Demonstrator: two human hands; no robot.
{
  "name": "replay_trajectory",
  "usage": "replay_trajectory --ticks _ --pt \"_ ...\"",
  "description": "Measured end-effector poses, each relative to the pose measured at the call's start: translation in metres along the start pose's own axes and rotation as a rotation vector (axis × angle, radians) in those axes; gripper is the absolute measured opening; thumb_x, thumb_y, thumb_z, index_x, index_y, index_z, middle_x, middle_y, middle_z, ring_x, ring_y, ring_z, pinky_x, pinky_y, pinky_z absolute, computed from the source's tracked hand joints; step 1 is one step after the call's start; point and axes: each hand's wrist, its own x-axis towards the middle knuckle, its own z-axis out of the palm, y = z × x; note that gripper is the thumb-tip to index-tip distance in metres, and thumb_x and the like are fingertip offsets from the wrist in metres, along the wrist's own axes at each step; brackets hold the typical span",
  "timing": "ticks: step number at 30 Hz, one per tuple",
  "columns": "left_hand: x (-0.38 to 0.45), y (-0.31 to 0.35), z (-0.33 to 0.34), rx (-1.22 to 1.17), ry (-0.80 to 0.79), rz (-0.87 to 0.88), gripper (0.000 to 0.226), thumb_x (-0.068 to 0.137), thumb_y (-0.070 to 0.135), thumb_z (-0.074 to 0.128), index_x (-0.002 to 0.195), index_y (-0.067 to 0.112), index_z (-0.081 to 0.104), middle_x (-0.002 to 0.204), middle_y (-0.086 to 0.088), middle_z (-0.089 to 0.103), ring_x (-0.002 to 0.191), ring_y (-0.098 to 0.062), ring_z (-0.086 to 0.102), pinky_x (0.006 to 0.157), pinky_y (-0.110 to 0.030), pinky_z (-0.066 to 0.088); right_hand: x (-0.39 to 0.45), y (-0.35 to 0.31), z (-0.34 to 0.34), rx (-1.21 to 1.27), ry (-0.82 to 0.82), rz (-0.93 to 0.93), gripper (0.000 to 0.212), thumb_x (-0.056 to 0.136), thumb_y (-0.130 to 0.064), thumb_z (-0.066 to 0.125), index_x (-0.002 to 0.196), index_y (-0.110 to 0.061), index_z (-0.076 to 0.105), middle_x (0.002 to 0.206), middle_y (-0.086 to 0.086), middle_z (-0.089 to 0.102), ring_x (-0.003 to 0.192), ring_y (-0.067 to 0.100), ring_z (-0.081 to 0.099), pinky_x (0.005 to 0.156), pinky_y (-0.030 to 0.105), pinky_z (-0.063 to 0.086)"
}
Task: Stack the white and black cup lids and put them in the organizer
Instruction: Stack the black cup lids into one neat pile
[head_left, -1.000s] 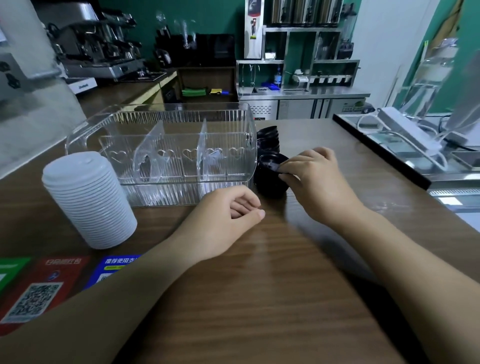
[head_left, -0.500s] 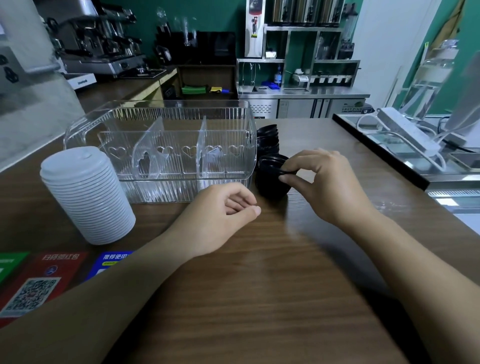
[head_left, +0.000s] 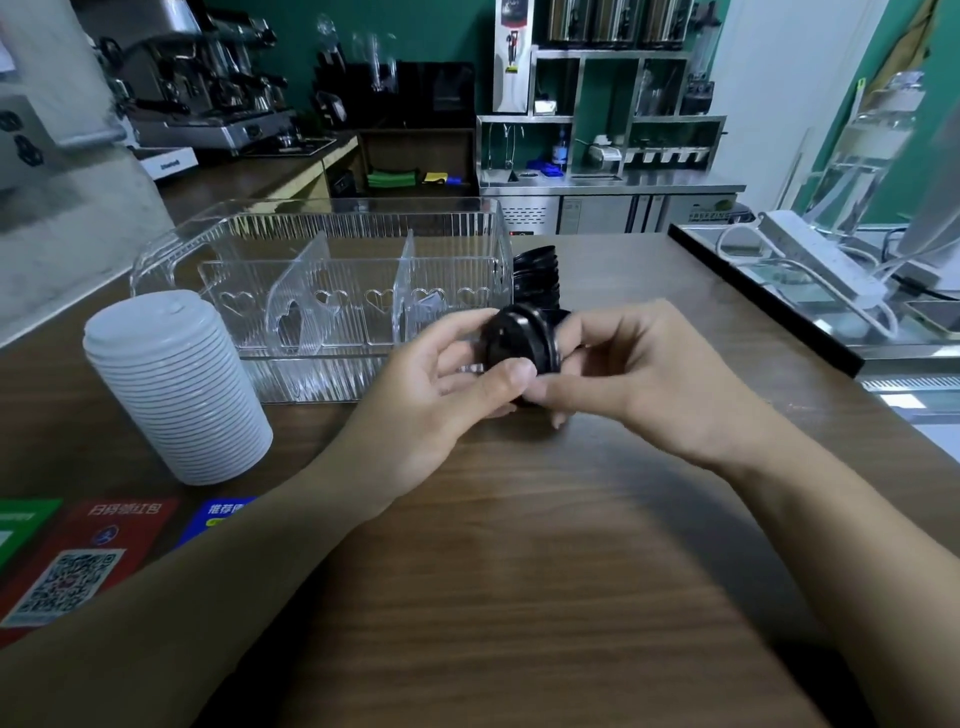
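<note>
A short stack of black lids (head_left: 522, 343) is tipped on its side above the wooden counter, held between both hands. My left hand (head_left: 452, 379) grips its near end with thumb and fingers. My right hand (head_left: 628, 374) grips the far end. Behind them more black lids (head_left: 535, 278) stand stacked by the right wall of the clear plastic organizer (head_left: 332, 244), whose compartments hold nothing. A tall stack of white lids (head_left: 174, 384) stands on the counter at the left.
Printed cards with a QR code (head_left: 78, 551) lie at the counter's left front edge. A black-edged glass ledge with a white power strip (head_left: 815, 254) runs along the right. A grey pillar (head_left: 67, 171) stands at the far left.
My right hand lifted the black lids off the counter and tipped them sideways. My left hand rose from the counter and took hold of their other end.
</note>
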Motion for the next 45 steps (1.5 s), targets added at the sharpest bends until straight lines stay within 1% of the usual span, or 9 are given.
replay_trajectory --ticks 3,8,11,15,24,28,31,37,45 --pt "-0.002 0.0 0.0 0.087 -0.05 0.04 0.064 0.093 0.035 0.086 0.153 0.027 0.065 0.143 0.009 0.078 0.133 -0.014 0.076 0.112 -0.039 0.063 -0.001 0.006 0.012 -0.014 -0.078 -0.002 0.025 0.086 -0.012 0.093 0.088 0.004 0.073 0.077 0.018 0.079 0.076 0.045 0.077 0.083 0.069 0.061" --pt "-0.001 -0.004 -0.004 0.174 -0.103 -0.004 0.08 0.087 0.033 0.095 0.158 0.031 0.06 0.143 0.008 0.078 0.137 -0.009 0.073 0.118 -0.038 0.059 -0.001 0.01 0.002 -0.143 -0.272 0.065 0.024 0.084 -0.01 0.096 0.098 -0.002 0.079 0.09 0.007 0.082 0.085 0.019 0.077 0.085 0.042 0.062" --pt "-0.002 -0.007 -0.01 0.403 -0.116 -0.015 0.079 0.085 0.043 0.102 0.149 0.039 0.056 0.14 0.02 0.074 0.135 0.002 0.069 0.119 -0.038 0.057 0.0 0.008 -0.016 -0.175 -0.279 0.179 0.021 0.086 -0.001 0.091 0.103 -0.004 0.079 0.1 0.01 0.083 0.096 0.027 0.081 0.094 0.038 0.065" --pt "-0.008 -0.004 -0.008 0.75 -0.163 -0.02 0.066 0.081 0.061 0.098 0.132 0.05 0.056 0.131 0.03 0.068 0.126 0.016 0.061 0.111 -0.027 0.053 -0.001 0.009 -0.021 -0.092 -0.201 0.361 0.012 0.101 -0.001 0.075 0.113 0.002 0.075 0.096 0.016 0.08 0.086 0.032 0.081 0.078 0.039 0.069" --pt "-0.003 -0.015 -0.01 0.858 -0.237 -0.054 0.065 0.08 0.071 0.093 0.135 0.048 0.066 0.131 0.026 0.063 0.129 0.005 0.058 0.119 -0.037 0.05 0.002 0.024 -0.008 -0.411 -0.251 0.333 0.021 0.093 -0.038 0.087 0.102 -0.018 0.083 0.072 0.005 0.075 0.056 0.016 0.062 0.054 0.027 0.05" --pt "-0.002 -0.014 -0.011 0.869 -0.26 -0.069 0.071 0.082 0.069 0.094 0.143 0.046 0.066 0.135 0.027 0.061 0.13 0.008 0.057 0.119 -0.029 0.047 0.007 0.028 -0.012 -0.521 -0.042 0.12 0.012 0.093 -0.033 0.089 0.094 -0.022 0.085 0.078 -0.004 0.079 0.062 0.005 0.065 0.064 0.019 0.051" --pt "-0.002 -0.013 -0.012 0.864 -0.27 -0.073 0.082 0.082 0.069 0.094 0.153 0.046 0.061 0.14 0.03 0.06 0.133 0.01 0.055 0.119 -0.025 0.046 0.011 0.038 -0.01 -0.733 0.247 -0.066 0.023 0.095 -0.034 0.086 0.115 -0.022 0.082 0.099 -0.007 0.077 0.081 0.003 0.064 0.079 0.014 0.046" --pt "0.0 -0.016 -0.015 0.809 -0.243 -0.066 0.087 0.077 0.083 0.087 0.154 0.051 0.06 0.141 0.035 0.063 0.131 0.018 0.055 0.113 -0.019 0.046 0.026 0.058 -0.01 -1.072 0.206 -0.095 0.047 0.103 -0.044 0.07 0.144 -0.021 0.069 0.147 -0.002 0.068 0.139 0.028 0.057 0.112 0.046 0.034" --pt "0.002 -0.017 -0.013 0.787 -0.227 -0.04 0.064 0.085 0.073 0.087 0.141 0.046 0.071 0.133 0.032 0.069 0.126 0.016 0.06 0.107 -0.014 0.046 0.033 0.063 -0.007 -1.07 0.131 -0.14 0.025 0.106 -0.033 0.062 0.122 -0.021 0.077 0.115 -0.003 0.081 0.108 0.027 0.073 0.116 0.047 0.036"
